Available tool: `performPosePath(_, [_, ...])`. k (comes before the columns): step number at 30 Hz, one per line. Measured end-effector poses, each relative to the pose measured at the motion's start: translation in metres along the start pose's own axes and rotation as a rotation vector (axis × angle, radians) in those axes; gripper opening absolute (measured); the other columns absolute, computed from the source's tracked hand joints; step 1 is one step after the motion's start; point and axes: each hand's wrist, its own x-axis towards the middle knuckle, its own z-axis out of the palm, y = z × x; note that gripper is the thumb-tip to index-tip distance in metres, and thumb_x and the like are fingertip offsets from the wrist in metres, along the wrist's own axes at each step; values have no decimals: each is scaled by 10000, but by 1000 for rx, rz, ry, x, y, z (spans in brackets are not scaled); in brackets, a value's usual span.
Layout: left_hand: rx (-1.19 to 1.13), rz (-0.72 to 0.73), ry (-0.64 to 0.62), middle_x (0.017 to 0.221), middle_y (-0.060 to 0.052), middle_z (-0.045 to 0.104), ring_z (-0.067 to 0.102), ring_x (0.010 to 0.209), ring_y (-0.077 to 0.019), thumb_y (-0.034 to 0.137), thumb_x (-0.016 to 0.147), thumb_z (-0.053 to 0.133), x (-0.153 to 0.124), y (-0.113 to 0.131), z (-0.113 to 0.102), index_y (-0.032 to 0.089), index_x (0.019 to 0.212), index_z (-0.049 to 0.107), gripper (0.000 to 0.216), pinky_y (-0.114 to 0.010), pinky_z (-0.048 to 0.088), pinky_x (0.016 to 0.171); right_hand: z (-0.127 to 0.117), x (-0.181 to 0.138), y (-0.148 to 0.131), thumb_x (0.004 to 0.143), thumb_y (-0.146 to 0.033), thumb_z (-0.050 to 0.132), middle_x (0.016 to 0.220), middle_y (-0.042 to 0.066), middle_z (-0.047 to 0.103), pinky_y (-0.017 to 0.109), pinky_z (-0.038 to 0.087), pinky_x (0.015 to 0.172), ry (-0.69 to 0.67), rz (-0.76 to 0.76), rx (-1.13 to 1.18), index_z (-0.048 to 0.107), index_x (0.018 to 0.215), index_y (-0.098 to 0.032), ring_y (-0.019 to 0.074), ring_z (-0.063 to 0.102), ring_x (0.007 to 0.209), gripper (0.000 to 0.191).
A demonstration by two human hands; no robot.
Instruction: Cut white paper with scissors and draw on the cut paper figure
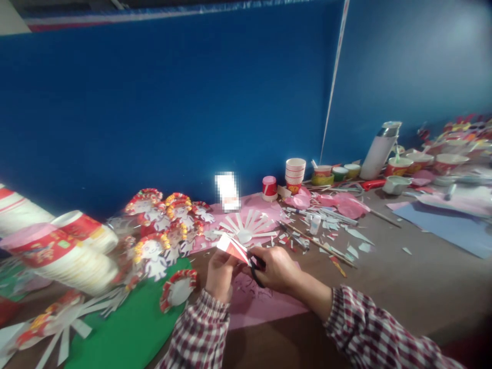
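At the middle of the clock face laid over the head view, the left hand (220, 277) has its fingers clamped on a white-and-red paper piece (234, 249), which sits between the two hands above a pink sheet (265, 310). Close by, toward 4 o'clock from the paper piece, the right hand (282, 269) has its fingers closed around the handles of black scissors (254, 271). These are right up against the edge of the paper piece; how far their blades stand apart is too small to tell.

Just beyond the hands, at 12 o'clock, lies a fan of white strips (245, 234). Toward 10 o'clock gather paper figures (151, 251) with red and yellow trimmings, and farther out, around 9 o'clock, lean stacked paper cups (77, 261). A green sheet (126, 328) spreads at 8 o'clock, carrying a red-rimmed disc (179, 292).

At 1 o'clock stands a red cup with a pink top (269, 189). Toward 2 o'clock, pale paper scraps (361, 237) litter the brown tabletop (384, 287), with a white flask (378, 156) behind. A blue sheet (442, 228) lies near 3 o'clock.
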Motion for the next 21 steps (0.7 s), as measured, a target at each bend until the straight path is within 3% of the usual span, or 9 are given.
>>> performPosePath(21, [-98,-39,-81,605,24,604,526,499,-66,127,527,744,-1,3,1,129,711,626,219,-168,412,467,1,0,-2,782,-398,538,580,-3,543,194,262,505,2,14,55,554,724,-178,106,470,517,229])
